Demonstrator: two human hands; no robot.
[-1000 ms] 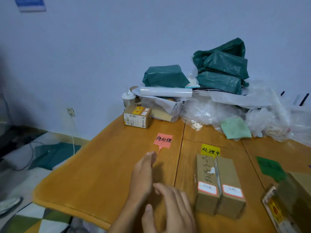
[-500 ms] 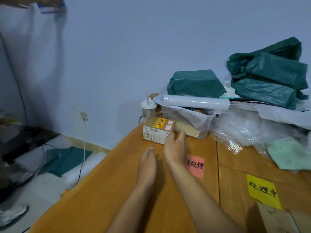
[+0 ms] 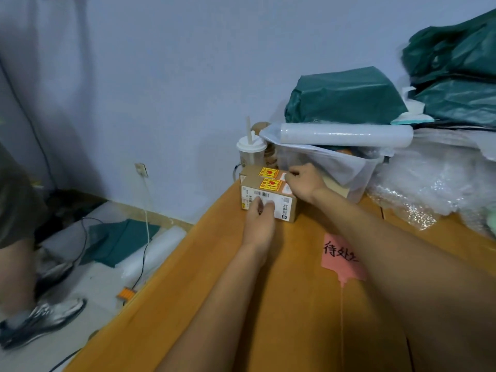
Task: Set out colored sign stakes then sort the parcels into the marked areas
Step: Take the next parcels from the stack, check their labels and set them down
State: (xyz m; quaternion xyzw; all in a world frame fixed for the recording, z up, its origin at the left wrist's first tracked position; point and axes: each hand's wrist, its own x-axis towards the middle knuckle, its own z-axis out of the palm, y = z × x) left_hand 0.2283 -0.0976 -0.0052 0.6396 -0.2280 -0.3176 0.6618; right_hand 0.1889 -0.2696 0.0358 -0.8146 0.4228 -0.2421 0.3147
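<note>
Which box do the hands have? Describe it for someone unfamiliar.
On the wooden table, look to the far corner by the wall, in front of the lidded drink cup. Two small cardboard boxes sit there; it is the nearer box, the one showing a white barcode label on its front.

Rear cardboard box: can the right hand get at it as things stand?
Probably yes. The right hand already rests on top of the rear cardboard box, nothing lying between them. The clear plastic bin crowds its right side, and the left hand touches the front cardboard box.
</note>
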